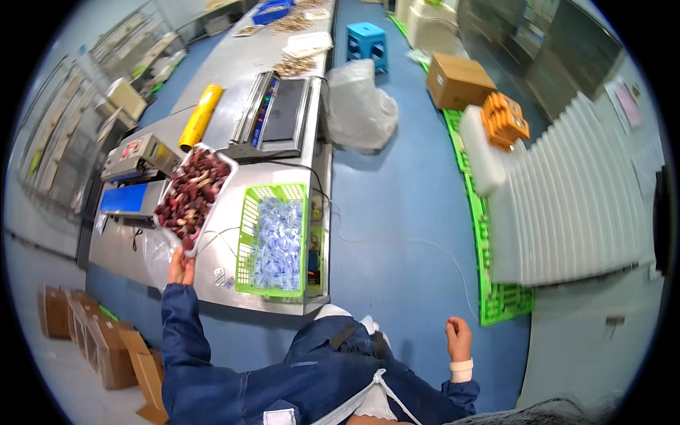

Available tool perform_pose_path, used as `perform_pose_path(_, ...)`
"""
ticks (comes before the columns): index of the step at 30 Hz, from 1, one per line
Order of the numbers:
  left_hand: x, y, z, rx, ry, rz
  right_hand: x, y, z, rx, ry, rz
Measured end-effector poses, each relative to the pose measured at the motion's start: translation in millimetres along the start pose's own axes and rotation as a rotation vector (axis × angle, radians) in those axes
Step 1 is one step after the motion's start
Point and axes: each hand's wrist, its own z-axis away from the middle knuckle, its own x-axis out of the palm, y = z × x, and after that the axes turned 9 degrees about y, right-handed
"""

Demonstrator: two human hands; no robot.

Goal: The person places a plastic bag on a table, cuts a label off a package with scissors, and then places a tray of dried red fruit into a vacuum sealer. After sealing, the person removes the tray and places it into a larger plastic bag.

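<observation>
Slanting away rightward lengthwise, white tray, left hand at near end

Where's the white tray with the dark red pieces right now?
In the head view, the white tray is left of centre on the metal table, its near end by the person's left hand, left of the green basket.

Smooth, reflective metal is seen on the table. At 9 o'clock, rough, wrinkled pieces are held in a smooth plastic tray. At 8 o'clock, glossy plastic-film sachets are contained in a plastic basket. Matt cardboard is seen on the box between 1 and 2 o'clock, and matt cloth on the left sleeve near 8 o'clock.
</observation>
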Motion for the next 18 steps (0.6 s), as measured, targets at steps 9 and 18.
perform_pose_path(9,122.9,-33.0,-52.7,0.049,0.040,0.099,38.6,-82.8,-148.7,-0.393,-0.172,-0.004)
perform_pose_path(18,210.3,-68.4,-199.4,0.174,0.185,0.252,104.0,-102.2,-365.2,-0.334,-0.287,-0.089)
